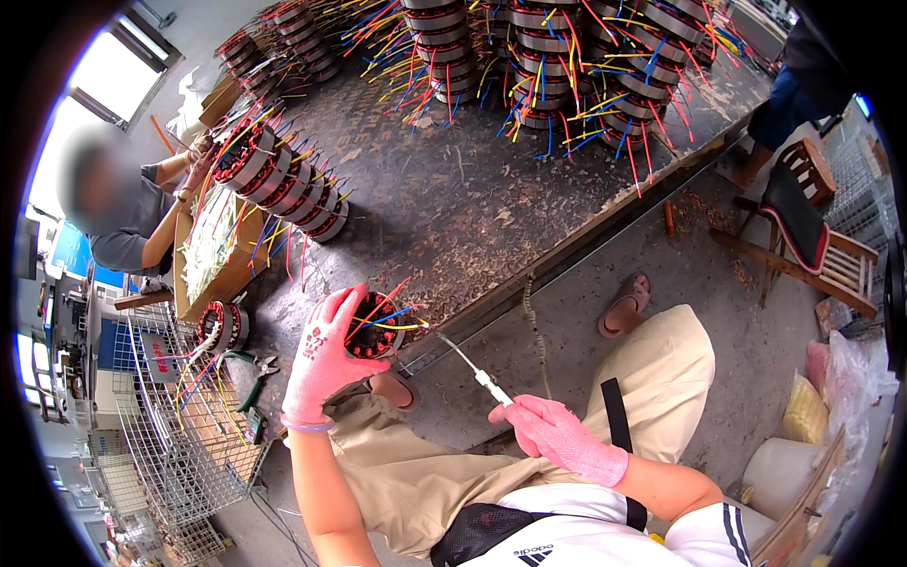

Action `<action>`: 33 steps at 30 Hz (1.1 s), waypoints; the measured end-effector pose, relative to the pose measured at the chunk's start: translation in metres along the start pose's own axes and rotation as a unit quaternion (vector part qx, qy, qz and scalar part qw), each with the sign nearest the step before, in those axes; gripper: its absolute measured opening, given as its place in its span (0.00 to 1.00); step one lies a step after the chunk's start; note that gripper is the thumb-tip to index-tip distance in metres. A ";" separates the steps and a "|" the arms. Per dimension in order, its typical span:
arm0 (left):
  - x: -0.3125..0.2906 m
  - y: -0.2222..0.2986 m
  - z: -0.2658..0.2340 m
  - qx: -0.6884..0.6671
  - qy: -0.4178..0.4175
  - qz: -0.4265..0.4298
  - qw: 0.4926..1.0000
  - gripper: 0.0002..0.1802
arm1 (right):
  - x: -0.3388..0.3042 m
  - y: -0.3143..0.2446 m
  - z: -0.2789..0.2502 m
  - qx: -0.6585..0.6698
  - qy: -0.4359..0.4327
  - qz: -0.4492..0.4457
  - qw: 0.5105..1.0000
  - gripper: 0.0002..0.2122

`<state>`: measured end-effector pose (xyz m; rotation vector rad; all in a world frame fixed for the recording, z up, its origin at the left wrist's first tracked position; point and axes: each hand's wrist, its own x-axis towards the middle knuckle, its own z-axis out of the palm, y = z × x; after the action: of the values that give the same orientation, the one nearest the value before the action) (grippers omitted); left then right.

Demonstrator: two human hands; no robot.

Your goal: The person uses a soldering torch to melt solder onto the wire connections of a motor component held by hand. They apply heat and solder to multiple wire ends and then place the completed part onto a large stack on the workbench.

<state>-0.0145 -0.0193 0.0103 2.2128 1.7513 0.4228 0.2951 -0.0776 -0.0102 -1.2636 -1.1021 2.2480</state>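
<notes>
While stator stacks toward one o'clock stand wired, the left hand clasps a single stator near eight o'clock, its leads seemingly unfinished, the right hand gripping a white-handled tool.

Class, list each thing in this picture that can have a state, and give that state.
Left hand: gloved, holding the wire-wound ring
Wire-wound ring: at the table edge, coloured wire ends sticking out
Right hand: gloved, closed around the white tool
White tool: held, tip toward the ring
Pliers: lying down, handles spread
Box: open, filled with pale strips
</notes>
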 end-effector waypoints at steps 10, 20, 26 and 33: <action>-0.001 0.000 0.001 -0.007 0.002 -0.007 1.000 0.53 | 0.002 0.006 -0.003 0.014 -0.004 -0.003 1.000 0.15; 0.000 0.001 -0.002 0.038 0.008 0.040 0.998 0.53 | 0.000 0.004 -0.004 0.017 0.000 0.015 1.000 0.15; 0.002 0.001 -0.004 0.045 0.009 0.041 0.998 0.53 | 0.003 0.004 -0.001 0.014 -0.007 -0.008 1.000 0.15; 0.001 -0.007 0.001 0.040 0.026 0.047 0.998 0.52 | 0.004 0.001 0.002 0.023 -0.012 -0.005 1.000 0.15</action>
<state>-0.0203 -0.0173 0.0070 2.3675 1.7239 0.4430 0.2912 -0.0766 -0.0130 -1.2144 -1.0570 2.2729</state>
